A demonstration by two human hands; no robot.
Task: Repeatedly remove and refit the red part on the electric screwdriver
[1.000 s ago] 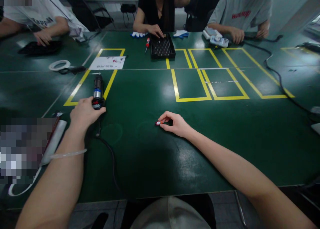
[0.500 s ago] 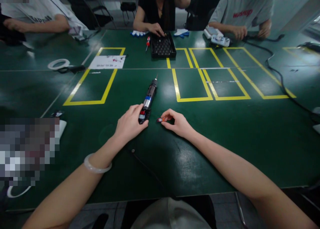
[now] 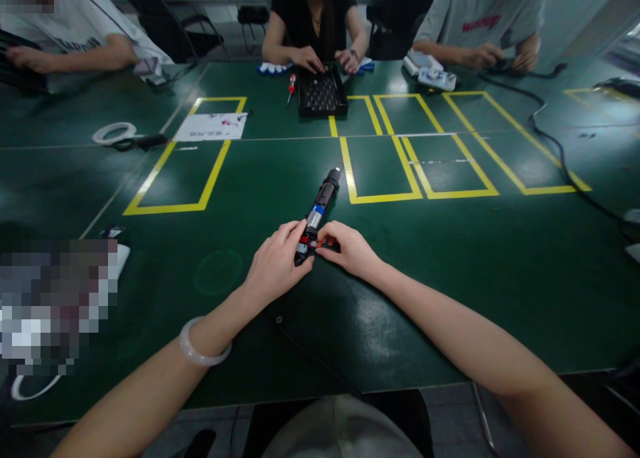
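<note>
An electric screwdriver point(image 3: 320, 201) with a dark body and a blue-and-silver band lies tilted on the green table, its bit pointing away to the right. Around its rear end my left hand point(image 3: 277, 261) is closed, thumb on the near side. My right hand point(image 3: 347, 245) pinches a small red-and-orange part point(image 3: 314, 244) between thumb and fingertips. That part is right against the side of the screwdriver's rear; whether it sits inside cannot be made out. A dark cord point(image 3: 315, 351) runs over the table below my hands.
Yellow tape outlines point(image 3: 385, 197) mark the green table point(image 3: 425, 258). Across from me, people sit near a black tray point(image 3: 323, 108) and a red screwdriver point(image 3: 291, 88). A white sheet point(image 3: 213, 127) and a tape roll point(image 3: 114, 133) lie left. A black cable point(image 3: 563, 158) lies right.
My left hand has moved right with the electric screwdriver, which now leans further right. The small part in my right hand now meets its rear. The person opposite has lowered a hand to the tray.
</note>
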